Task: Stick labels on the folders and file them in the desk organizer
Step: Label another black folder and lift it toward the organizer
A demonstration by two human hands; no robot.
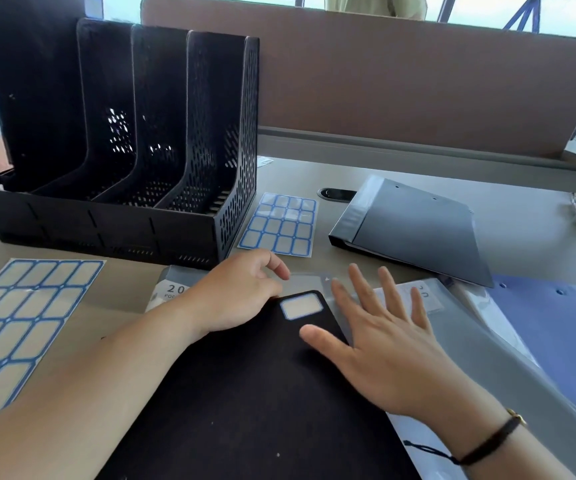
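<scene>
Left hand covers the black folder's top-left corner; the folder's lower part is cropped; right fingertips blurred.

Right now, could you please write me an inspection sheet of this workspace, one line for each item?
Surface: grey desk, mostly covered near the person.
Job's things: black folder with one label stuck at its top corner; desk organizer, slots look empty; grey folder and blue folder unlabelled; two label sheets.
Clutter: clear plastic sleeves under the folders.
Grippers: left hand rests at the black folder's top edge, fingers loosely curled; right hand open, fingers spread above it.
Cables: nothing seen; one grommet hole.
Surroundings: brown partition, windows behind.
</scene>
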